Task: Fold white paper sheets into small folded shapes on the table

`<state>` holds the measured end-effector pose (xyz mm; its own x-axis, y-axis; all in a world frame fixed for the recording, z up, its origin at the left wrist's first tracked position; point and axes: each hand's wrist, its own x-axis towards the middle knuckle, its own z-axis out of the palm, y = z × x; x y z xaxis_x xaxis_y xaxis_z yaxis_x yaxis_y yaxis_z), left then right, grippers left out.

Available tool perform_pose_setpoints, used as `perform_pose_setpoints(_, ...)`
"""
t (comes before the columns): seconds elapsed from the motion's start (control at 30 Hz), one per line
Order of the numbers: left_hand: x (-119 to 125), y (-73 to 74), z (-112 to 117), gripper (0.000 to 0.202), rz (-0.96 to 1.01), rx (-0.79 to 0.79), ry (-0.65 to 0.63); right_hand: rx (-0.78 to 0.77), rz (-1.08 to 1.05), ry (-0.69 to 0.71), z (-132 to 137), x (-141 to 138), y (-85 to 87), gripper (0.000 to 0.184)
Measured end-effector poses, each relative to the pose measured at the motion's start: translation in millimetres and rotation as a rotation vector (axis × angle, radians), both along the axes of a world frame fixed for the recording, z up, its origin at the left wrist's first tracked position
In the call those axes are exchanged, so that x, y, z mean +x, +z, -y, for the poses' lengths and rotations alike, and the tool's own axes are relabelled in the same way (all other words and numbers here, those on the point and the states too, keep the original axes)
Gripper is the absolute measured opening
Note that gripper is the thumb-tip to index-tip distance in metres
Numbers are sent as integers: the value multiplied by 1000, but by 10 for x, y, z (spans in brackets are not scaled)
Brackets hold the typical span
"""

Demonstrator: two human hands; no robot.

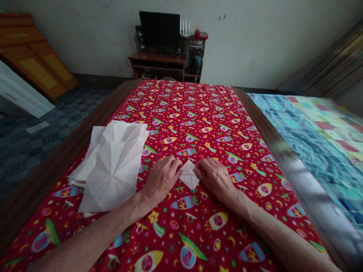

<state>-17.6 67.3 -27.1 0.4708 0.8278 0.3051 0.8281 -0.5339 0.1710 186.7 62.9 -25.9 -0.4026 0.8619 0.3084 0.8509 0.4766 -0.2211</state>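
Forearms (266, 219): bare, reaching in from both lower corners over the red cloth (172, 234).
Left hand (163, 175): fingers curled, thumb and fingertips drawn narrow on the left corner of the paper (190, 181).
Right hand (217, 175): likewise narrow, thumb and fingers closed at the opposite corner.
Paper: small, white, folded to a diamond, lying on the cloth between the hands, one point facing away.
Sheets (113, 170): a loose, creased pile left of the left hand, the top one marked with radiating folds and faint print.
Cloth: rockets, stars and moons, spread along the dark table (268, 128).
Bed (317, 128): right of the table, with blue and patchwork covers.
Cupboard (36, 56): wooden, yellow-panelled, at far left.
Desk (157, 56): beyond the table, against the wall (252, 45).
Monitor (160, 32): dark, on the desk, between speakers (140, 37).
Phone (200, 35): red, right of the monitor.
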Motion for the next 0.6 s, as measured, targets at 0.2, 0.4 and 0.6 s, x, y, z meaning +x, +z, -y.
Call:
perform_pose_setpoints(0.2, -11, 56, 31, 19, -176, 69, -294, 88, 75, 211, 25, 30, -14, 17)
perform_pose_setpoints(0.4, -59, 59, 143, 42, -185, -21, -310, 115, 115, 293, 135, 90, -25, 30)
perform_pose_setpoints(0.6, -125, 78, 187, 53, -210, -41, -288, 101, 220, 273, 185, 132, 40, 27)
